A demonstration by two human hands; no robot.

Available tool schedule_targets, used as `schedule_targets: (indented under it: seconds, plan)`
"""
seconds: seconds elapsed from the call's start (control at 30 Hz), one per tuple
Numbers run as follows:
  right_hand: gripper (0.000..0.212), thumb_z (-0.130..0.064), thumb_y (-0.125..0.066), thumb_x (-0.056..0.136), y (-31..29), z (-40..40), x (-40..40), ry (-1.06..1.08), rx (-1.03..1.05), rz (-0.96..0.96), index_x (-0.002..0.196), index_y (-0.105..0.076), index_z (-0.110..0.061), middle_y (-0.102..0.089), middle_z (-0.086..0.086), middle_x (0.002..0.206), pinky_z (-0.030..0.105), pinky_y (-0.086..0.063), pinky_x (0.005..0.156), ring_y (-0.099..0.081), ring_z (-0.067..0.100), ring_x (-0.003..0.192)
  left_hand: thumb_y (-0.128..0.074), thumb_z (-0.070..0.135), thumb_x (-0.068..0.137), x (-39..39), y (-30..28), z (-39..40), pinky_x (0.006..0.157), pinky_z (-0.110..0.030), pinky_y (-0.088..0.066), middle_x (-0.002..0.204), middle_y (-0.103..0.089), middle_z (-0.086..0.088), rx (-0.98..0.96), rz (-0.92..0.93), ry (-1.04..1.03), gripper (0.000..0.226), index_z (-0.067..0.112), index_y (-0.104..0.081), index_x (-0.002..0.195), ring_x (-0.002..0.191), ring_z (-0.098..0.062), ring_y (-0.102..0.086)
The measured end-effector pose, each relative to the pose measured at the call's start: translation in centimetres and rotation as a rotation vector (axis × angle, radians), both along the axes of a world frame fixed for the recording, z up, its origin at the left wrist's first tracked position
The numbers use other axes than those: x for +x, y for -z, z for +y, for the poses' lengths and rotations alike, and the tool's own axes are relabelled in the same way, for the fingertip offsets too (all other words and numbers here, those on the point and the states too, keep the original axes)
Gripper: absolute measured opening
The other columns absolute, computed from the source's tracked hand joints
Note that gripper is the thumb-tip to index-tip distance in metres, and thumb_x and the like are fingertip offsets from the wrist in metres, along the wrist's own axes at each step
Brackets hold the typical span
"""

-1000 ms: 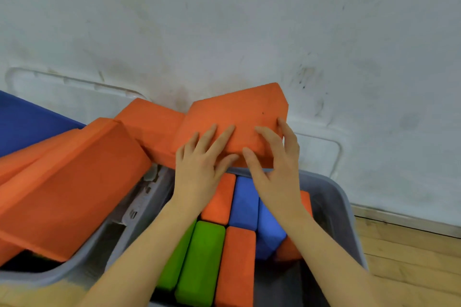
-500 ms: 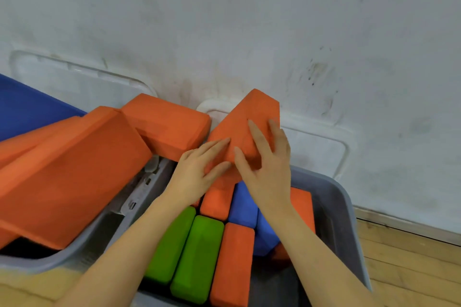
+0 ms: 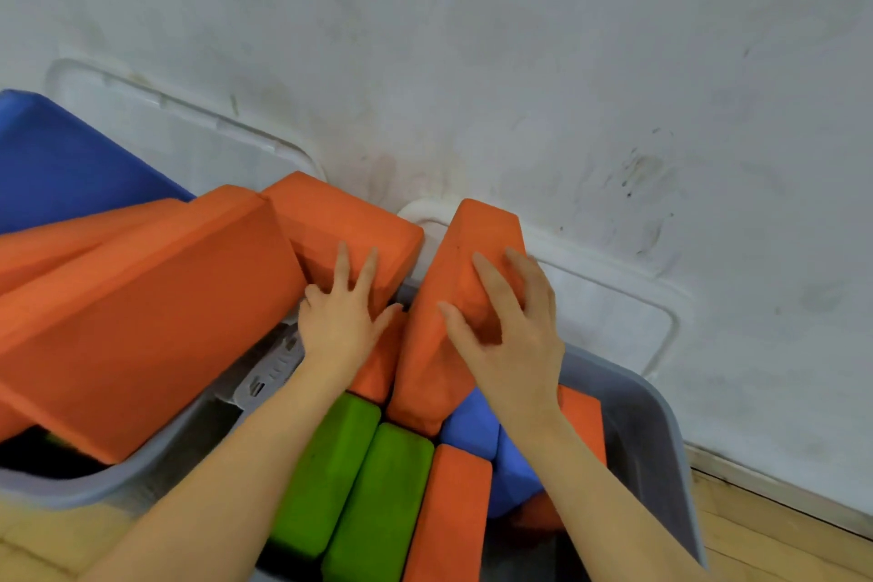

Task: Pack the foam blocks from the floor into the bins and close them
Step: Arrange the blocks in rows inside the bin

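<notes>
You're mid-pack: your right hand curls its fingers over a tilted orange block going into the right bin, already holding green, blue and orange blocks. Your left hand presses flat-fingered on another orange block over the overfull left bin. Both lids lean against the wall, not yet fitted.

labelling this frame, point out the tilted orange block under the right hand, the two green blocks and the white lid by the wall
tilted orange block (image 3: 477,246): head view, upper face.
green blocks (image 3: 359,482): head view, top of the right one.
white lid (image 3: 609,317): head view, flat panel.
</notes>
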State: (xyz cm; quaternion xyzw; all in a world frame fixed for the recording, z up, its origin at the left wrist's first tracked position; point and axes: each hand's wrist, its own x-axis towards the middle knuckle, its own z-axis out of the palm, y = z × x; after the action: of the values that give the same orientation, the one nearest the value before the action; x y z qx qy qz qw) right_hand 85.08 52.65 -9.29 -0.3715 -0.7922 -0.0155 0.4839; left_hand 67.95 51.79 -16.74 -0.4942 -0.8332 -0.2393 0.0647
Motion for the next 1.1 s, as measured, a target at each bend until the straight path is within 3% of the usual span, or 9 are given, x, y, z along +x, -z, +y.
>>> schedule_targets:
  seconds: [0.1, 0.2, 0.33, 0.6, 0.7, 0.83, 0.93, 1.03, 1.1]
  plan:
    - [0.046, -0.051, -0.058, 0.082, 0.3, 0.5, -0.7, -0.012, 0.001, 0.0, 0.123, -0.056, -0.029, -0.045, -0.001, 0.131, 0.028, -0.044, 0.075, -0.045, 0.029, 0.127, -0.083, 0.053, 0.052, -1.6, 0.7, 0.8, 0.072, -0.042, -0.044, 0.137, -0.05, -0.013, 0.01, 0.212, 0.077, 0.084, 0.02, -0.059, 0.126, 0.092, -0.041, -0.054]
    - [0.047, -0.051, -0.057, 0.082, 0.4, 1.0, -1.2, -0.007, 0.003, 0.007, 0.121, -0.061, -0.024, -0.051, 0.005, 0.128, 0.028, -0.043, 0.079, -0.046, 0.031, 0.125, -0.086, 0.053, 0.044, -2.9, 1.0, 1.2, 0.089, -0.049, -0.033, 0.139, -0.049, -0.011, -0.013, 0.302, 0.162, 0.095, 0.022, -0.057, 0.129, 0.117, -0.042, -0.048]
    - [0.046, -0.051, -0.056, 0.082, 0.3, 1.0, -1.5, -0.013, -0.008, 0.018, 0.121, -0.058, -0.027, -0.052, 0.005, 0.128, 0.033, -0.049, 0.074, -0.044, 0.03, 0.127, -0.089, 0.047, 0.046, -3.7, 0.6, 1.2, 0.093, -0.049, -0.024, 0.128, -0.059, -0.013, 0.042, 0.3, 0.235, 0.089, 0.016, -0.06, 0.124, 0.118, -0.035, -0.054]
    - [0.057, -0.053, -0.056, 0.08, -0.7, -0.2, -0.3, 0.028, -0.24, -0.029, 0.135, -0.044, -0.04, -0.029, 0.0, 0.149, 0.041, -0.052, 0.078, -0.031, 0.019, 0.137, -0.049, 0.063, 0.074, -2.8, -5.0, -0.7, 0.105, -0.052, -0.03, 0.14, -0.048, -0.012, 0.356, -0.111, 0.225, 0.079, 0.013, -0.047, 0.136, 0.13, -0.03, -0.043]
    - [0.056, -0.048, -0.06, 0.085, -1.8, -1.0, 0.4, 0.044, -0.33, -0.062, 0.137, -0.045, -0.036, -0.027, 0.002, 0.152, 0.045, -0.05, 0.088, -0.031, 0.019, 0.137, -0.055, 0.063, 0.072, -0.6, -8.2, -2.1, 0.105, -0.051, -0.035, 0.138, -0.049, -0.013, 0.452, -0.262, 0.288, 0.084, 0.012, -0.045, 0.137, 0.129, -0.028, -0.044]
    - [0.054, -0.053, -0.05, 0.084, -3.5, -3.1, 2.3, 0.111, -0.228, 0.004, 0.132, -0.051, -0.029, -0.04, 0.006, 0.144, 0.04, -0.05, 0.076, -0.043, 0.027, 0.128, -0.074, 0.048, 0.071, 3.0, -12.1, -4.9, 0.107, -0.038, -0.034, 0.139, -0.048, -0.009, 0.531, -0.446, 0.324, 0.083, 0.014, -0.041, 0.14, 0.128, -0.022, -0.042]
    - [0.055, -0.051, -0.051, 0.083, -4.7, -4.7, 4.7, 0.126, -0.185, 0.093, 0.132, -0.052, -0.026, -0.043, 0.007, 0.142, 0.036, -0.046, 0.081, -0.046, 0.027, 0.127, -0.067, 0.056, 0.071, 6.3, -13.5, -7.0, 0.103, -0.037, -0.038, 0.135, -0.05, -0.002, 0.535, -0.59, 0.322, 0.082, 0.02, -0.04, 0.14, 0.125, -0.017, -0.044]
    - [0.055, -0.052, -0.052, 0.083, -5.7, -6.4, 7.2, 0.146, -0.18, 0.115, 0.13, -0.055, -0.024, -0.045, 0.006, 0.14, 0.037, -0.048, 0.085, -0.047, 0.025, 0.126, -0.055, 0.057, 0.08, 11.2, -13.8, -8.8, 0.099, -0.028, -0.038, 0.131, -0.052, 0.003, 0.49, -0.6, 0.411, 0.067, 0.018, -0.045, 0.134, 0.121, -0.014, -0.049]
    - [0.054, -0.053, -0.052, 0.082, -6.0, -7.6, 8.9, 0.209, -0.17, 0.087, 0.127, -0.057, -0.024, -0.047, 0.004, 0.138, 0.032, -0.047, 0.08, -0.048, 0.022, 0.124, -0.065, 0.053, 0.077, 12.4, -13.7, -9.4, 0.092, -0.027, -0.045, 0.12, -0.052, 0.011, 0.526, -0.724, 0.415, 0.053, 0.028, -0.047, 0.12, 0.109, -0.007, -0.053]
